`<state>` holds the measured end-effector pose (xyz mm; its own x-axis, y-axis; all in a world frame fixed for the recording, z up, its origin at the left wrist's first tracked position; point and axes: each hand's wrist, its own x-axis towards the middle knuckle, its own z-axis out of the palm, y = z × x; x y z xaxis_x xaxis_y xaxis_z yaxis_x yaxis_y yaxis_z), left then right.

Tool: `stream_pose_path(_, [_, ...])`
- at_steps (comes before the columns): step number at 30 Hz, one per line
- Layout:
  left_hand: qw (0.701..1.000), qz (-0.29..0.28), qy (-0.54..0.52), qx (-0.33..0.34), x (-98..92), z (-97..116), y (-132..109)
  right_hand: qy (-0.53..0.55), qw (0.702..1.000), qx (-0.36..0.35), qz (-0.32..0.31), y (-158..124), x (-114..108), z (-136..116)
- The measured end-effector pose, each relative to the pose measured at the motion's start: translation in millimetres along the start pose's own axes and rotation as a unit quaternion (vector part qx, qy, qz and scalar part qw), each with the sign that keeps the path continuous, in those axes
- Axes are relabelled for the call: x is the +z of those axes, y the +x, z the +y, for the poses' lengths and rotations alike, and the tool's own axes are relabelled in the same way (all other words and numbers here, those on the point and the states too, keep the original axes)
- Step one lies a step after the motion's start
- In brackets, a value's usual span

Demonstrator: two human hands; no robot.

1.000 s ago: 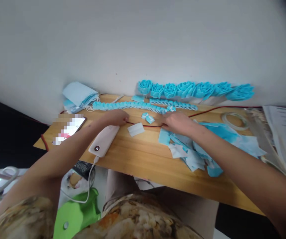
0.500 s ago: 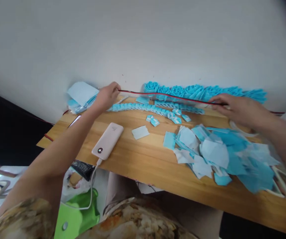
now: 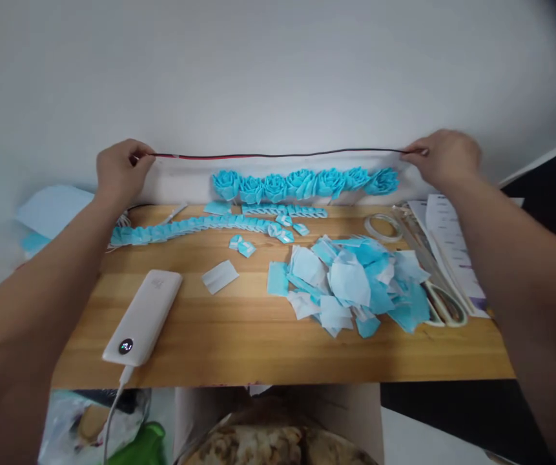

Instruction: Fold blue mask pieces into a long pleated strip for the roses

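Observation:
A thin red-and-black wire is stretched between my hands, nearly level, in front of the wall. My left hand pinches its left end. At the other end, the fingers of my right hand are pinched on the wire too. Below the wire, a row of blue paper flowers stands along the back of the table against the wall. In front of the flowers lie a long folded blue paper chain and a shorter chain. Several small folded blue pieces are close by.
A pile of blue and white paper pieces covers the right-middle of the wooden table. A white power bank with a cable lies at left. A coil of white cord and printed papers are at right.
Both hands have moved farther apart and up, drawing the wire out longer between them. The head view has turned and levelled, so the table now appears straighter.

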<state>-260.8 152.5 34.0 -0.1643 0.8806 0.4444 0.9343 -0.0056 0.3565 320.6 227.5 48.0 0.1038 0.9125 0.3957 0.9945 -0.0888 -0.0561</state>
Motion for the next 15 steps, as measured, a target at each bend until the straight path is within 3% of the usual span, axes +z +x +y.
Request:
stream_pose_path(9, [0.997,0.035,-0.051,-0.043,18.8,-4.0,15.9,-0.036,0.999,0.019,-0.023,-12.6,18.9,-5.1])
stream_pose_path(13, [0.980,0.157,-0.104,-0.062,16.1,2.2,21.7,-0.017,1.000,0.004,-0.004,-15.9,18.4,-5.8])
stream_pose_path(15, [0.964,0.220,-0.145,-0.040,9.6,9.1,23.3,0.007,0.999,-0.037,0.006,-18.1,17.9,-8.2])
